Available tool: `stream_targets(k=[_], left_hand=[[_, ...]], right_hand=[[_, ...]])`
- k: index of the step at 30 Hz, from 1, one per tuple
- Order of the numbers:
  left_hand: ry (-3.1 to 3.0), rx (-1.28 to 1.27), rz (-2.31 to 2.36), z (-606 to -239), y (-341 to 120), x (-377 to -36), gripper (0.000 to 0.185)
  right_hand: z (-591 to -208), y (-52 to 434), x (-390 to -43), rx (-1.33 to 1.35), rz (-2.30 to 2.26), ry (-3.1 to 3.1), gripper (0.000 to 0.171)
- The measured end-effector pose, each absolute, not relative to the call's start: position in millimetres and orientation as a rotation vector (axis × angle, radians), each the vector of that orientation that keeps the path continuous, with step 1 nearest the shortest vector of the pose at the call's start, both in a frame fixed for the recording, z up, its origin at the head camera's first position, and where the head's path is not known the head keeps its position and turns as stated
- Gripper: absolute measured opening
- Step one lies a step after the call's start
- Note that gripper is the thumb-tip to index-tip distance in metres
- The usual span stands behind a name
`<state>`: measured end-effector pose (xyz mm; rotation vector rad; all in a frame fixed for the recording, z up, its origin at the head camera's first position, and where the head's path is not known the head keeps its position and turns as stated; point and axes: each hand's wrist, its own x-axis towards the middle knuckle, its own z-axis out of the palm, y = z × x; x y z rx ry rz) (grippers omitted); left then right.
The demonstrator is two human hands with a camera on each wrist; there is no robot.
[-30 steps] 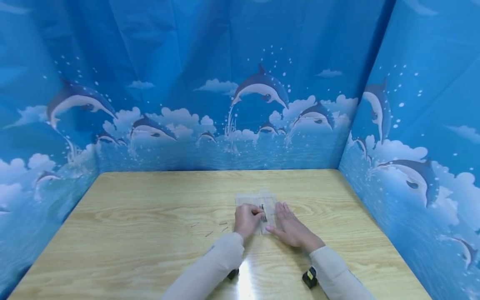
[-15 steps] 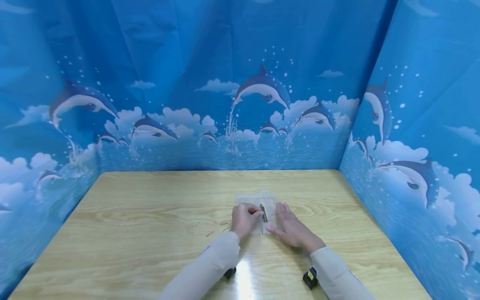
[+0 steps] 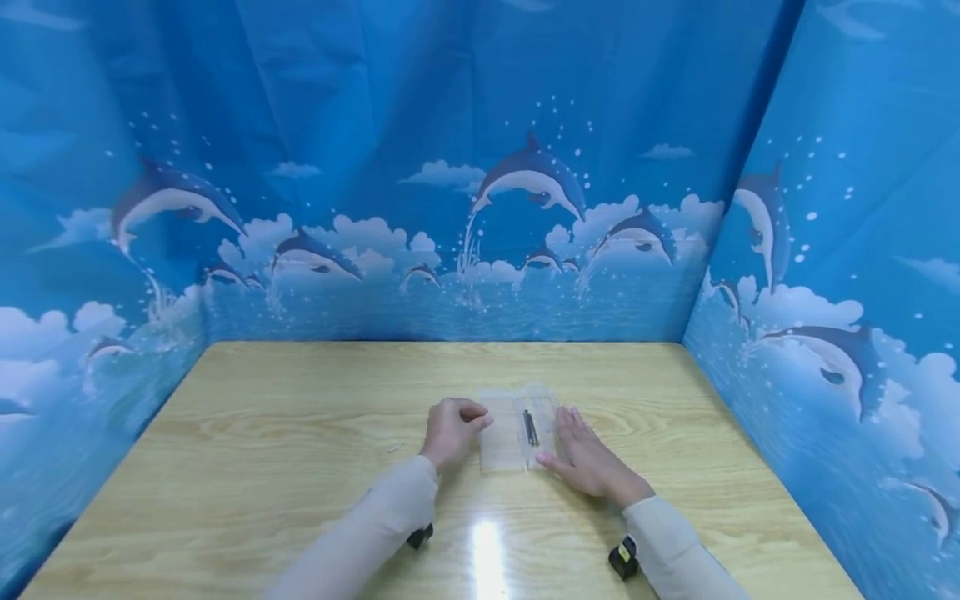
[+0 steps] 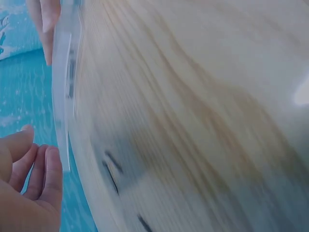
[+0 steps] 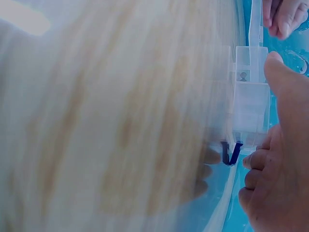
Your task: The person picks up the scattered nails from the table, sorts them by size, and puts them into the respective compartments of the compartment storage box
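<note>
Our left hand [image 3: 451, 430] has its fingers [image 4: 42, 169] loosely curled and grasping nothing, resting on the wooden table [image 3: 300, 467] just to the left of the clear plastic case [image 3: 517, 429], apart from its edge. Our right hand [image 3: 587, 456] lies flat with fingers straight and released, its fingertips [image 3: 558, 417] pressing the right side of the case; from the right wrist view the thumb [image 5: 285, 92] sits against the case's transparent wall. Inside the case we see a few thin dark pins [image 3: 530, 427] lying together near its right half. The case sits flat near the middle of the table, between our two hands. One small loose pin [image 3: 393, 448] lies on the wood to the left of our left hand. Around the table stands a blue backdrop [image 3: 480, 167] printed with dolphins.
</note>
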<state>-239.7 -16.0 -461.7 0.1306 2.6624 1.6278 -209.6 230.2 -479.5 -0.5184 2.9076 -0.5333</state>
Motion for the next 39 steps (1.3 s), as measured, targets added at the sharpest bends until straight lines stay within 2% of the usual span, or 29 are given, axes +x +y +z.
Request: stream_targets(k=[16,29,39], left_hand=[[2.763,0.026,1.532,-460.2,-89.9,-232.7,0.016],[2.834,-0.014,1.421,-465.7,-150.7,-212.8,0.022],[2.773,-0.042,1.323,-471.3,-165.4,-205.2,0.024]], right_hand=[[-479.5,231.7,-210.8,-0.532,-0.545,2.903,0.088],[-478.8,231.4,-209.7,-0.534,-0.561,2.900,0.088],[-479.5,231.2,-209.5,-0.522,-0.555,2.900,0.089]])
